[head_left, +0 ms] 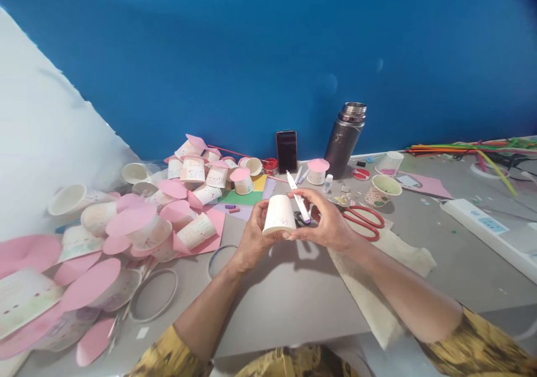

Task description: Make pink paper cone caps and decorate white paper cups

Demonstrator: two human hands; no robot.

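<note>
Blue wall bkgd: your L hand is holding paper cup, R hand marker; cup's likely handling light, crushable; favor rim.

Your left forearm and right forearm reach forward and slant inward, bringing your left hand and right hand close together, both curled in a grip, thumbs nearly tip to tip, your right index finger stretched toward the left hand.
</note>
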